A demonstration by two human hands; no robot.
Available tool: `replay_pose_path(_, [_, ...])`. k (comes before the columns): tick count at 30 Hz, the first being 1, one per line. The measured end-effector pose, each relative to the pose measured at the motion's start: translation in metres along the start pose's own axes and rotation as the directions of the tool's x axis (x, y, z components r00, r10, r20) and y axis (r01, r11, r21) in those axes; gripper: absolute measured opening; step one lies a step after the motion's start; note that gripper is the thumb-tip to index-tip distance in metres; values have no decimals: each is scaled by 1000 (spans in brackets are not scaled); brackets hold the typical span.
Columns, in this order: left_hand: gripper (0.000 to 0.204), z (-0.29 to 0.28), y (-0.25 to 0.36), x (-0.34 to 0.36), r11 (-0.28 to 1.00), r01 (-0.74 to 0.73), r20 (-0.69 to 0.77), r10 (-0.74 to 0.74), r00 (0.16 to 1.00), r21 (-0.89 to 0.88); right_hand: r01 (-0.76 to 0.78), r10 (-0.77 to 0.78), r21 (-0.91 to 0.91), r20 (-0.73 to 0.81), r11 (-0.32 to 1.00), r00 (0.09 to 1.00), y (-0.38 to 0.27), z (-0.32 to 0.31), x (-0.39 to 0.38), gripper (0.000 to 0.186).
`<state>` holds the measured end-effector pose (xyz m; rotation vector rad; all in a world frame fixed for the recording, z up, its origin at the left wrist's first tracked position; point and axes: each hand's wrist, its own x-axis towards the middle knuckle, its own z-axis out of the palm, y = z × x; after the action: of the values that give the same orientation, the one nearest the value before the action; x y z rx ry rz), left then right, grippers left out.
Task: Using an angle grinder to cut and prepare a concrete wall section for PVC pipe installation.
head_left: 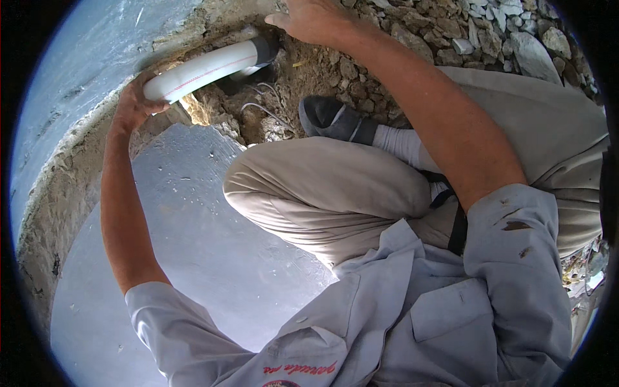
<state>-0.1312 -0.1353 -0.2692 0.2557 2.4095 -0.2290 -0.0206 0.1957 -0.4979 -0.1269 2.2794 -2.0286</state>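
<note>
A white plastic pipe [205,72] with a thin line of red print slants across a dug-out hollow by the wall. Its right end sits in a dark grey fitting [263,50] at the hollow's edge. My left hand [133,104] is wrapped round the pipe's lower left end, thumb below it. Beyond the fitting, my right hand [314,20] is at the upper edge of the view, over the soil and stones. Its thumb stretches out toward the fitting, and nothing shows in its grasp. The tips of its other fingers are cut off by the frame.
A grey-blue wall [97,48] curves along the left. A smooth grey slab [193,200] lies below the pipe. Loose wire [267,113] curls in the brown soil beside my socked foot [335,119]. Broken stones [451,32] are heaped at the upper right.
</note>
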Motion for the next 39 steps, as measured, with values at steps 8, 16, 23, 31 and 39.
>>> replay_pose_path(8, [91, 0, -38, 8, 995, 50, 5, -51, 999, 89, -55, 56, -15, 91, 998, 994, -19, -5, -2, 62])
replay_pose_path(16, [83, 7, -15, 12, 994, 49, 26, -52, 998, 99, -83, 82, 11, 82, 997, 993, -18, -12, -7, 61])
replay_pose_path(23, [79, 25, -32, 15, 998, 42, 7, -43, 999, 54, -64, 66, -43, 60, 997, 996, -16, -8, -10, 63])
replay_pose_path(31, [79, 30, -31, 23, 998, 38, 33, -36, 999, -58, -110, 114, -52, 81, 993, 990, -17, -7, -13, 63])
replay_pose_path(39, [78, 31, -47, 34, 999, 43, 14, -43, 999, 18, -106, 110, -45, 112, 993, 988, -19, -11, -10, 61])
